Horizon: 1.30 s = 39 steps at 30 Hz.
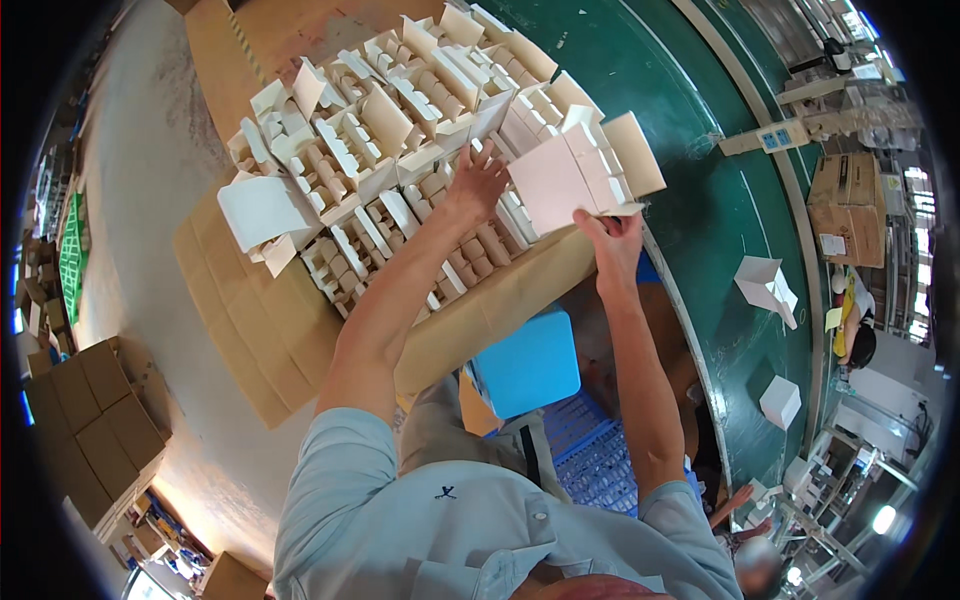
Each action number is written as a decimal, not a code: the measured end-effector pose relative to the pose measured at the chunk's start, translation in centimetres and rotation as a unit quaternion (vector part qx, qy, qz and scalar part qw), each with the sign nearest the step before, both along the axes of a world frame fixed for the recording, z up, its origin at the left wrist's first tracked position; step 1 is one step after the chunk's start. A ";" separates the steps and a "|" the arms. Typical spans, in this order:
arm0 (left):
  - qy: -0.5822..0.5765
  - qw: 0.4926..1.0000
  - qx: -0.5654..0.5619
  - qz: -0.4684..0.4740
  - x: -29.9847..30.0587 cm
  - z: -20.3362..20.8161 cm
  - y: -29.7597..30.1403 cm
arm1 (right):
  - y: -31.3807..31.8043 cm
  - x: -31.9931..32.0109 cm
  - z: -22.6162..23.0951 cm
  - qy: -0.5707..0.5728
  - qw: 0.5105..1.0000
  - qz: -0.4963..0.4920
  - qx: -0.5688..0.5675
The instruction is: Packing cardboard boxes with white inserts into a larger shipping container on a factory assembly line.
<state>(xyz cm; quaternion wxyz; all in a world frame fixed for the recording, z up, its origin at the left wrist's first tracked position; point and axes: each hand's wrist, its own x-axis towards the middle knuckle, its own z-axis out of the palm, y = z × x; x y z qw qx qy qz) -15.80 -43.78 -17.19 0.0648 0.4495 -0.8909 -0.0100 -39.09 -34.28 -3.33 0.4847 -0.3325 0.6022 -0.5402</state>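
Observation:
A large brown carton [255, 310] with its flaps folded out is packed with rows of small open white boxes [375, 125], many with pale cardboard inserts inside. Over the middle of these rows my left hand [478, 185] reaches down, fingers apart, close to the raised flaps. At the carton's right edge my right hand [618, 245] pinches the lower edge of a white box [552, 185], its flaps standing open. That box is tilted above the packed ones, and its contents are hidden from view.
Beside the carton on the right runs a green conveyor belt [700, 190] carrying two white boxes [768, 285] [780, 402]. Below me are a blue stool [530, 365] and a blue plastic crate [600, 465]. Stacked brown cartons [90, 430] stand at left; other people work at right.

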 end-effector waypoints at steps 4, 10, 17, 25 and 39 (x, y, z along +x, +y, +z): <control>0.012 0.995 0.101 -0.005 2.1 -1.3 0.0 | -3.7 2.3 -3.3 0.016 1.000 0.011 -0.013; 0.077 0.990 0.119 0.011 3.9 -1.1 1.1 | -6.8 5.2 -8.1 0.049 0.999 0.006 -0.001; 0.096 0.991 0.096 -0.009 3.5 -1.5 0.9 | -7.9 5.3 -11.3 0.091 0.996 0.000 -0.021; 0.070 0.986 0.148 -0.017 4.2 -1.8 1.1 | -7.8 5.6 -11.3 0.043 0.999 0.021 -0.008; 0.174 0.976 0.120 -0.042 0.1 -2.1 -0.9 | -8.4 5.0 -14.7 0.472 0.878 0.076 0.027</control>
